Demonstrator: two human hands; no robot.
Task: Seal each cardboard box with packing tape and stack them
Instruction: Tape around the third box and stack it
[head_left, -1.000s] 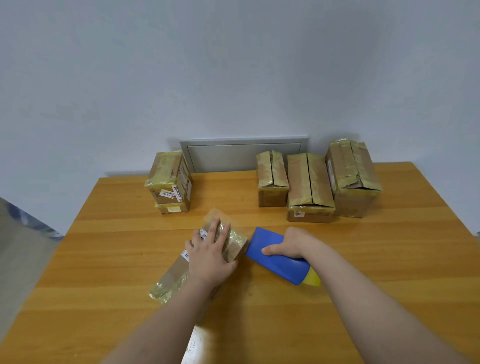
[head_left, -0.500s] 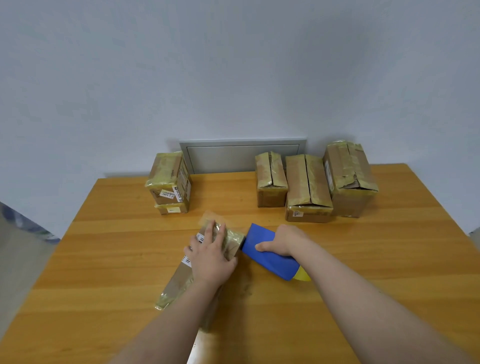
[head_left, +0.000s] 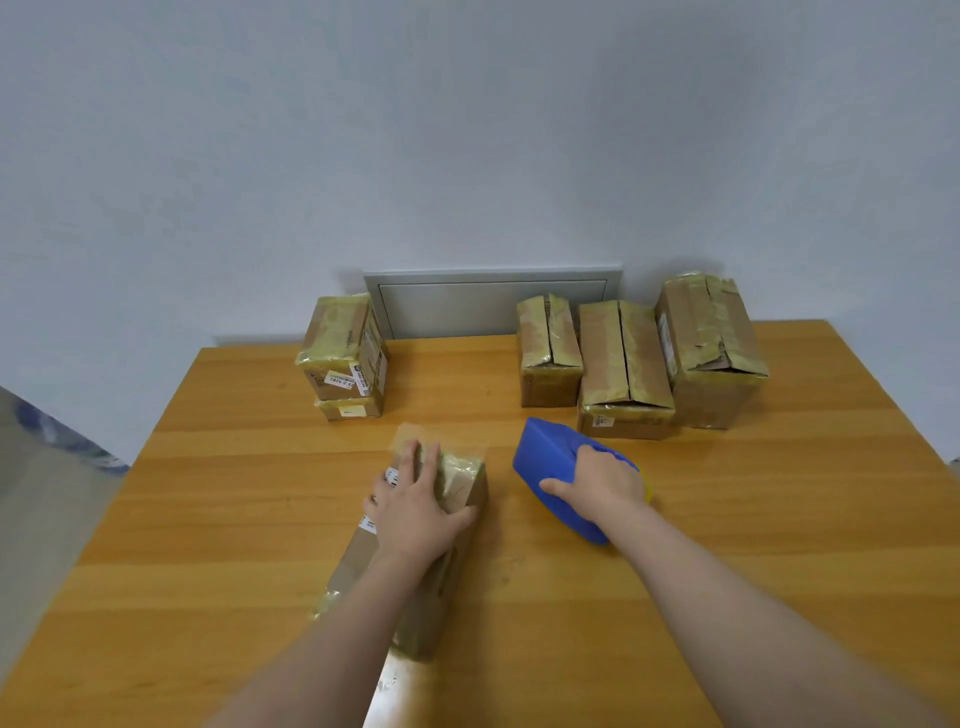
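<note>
Brown cardboard shows through wrinkled, yellowish clear tape on the long box (head_left: 457, 480) in front of you, with small white labels along its left edge. It lies on the wooden table (head_left: 234, 519), near the middle, running away from you. Your left hand (head_left: 415, 506) presses flat on its top, fingers spread and straight, thumb at the right edge. Your right hand (head_left: 597, 480) grasps the blue tape dispenser (head_left: 545, 457), which has a yellow part at its rear and sits just right of the box, not touching it. Far left, a two-box stack (head_left: 343, 358) stands taped. Far right, three more taped boxes (head_left: 623, 364) stand side by side.
</note>
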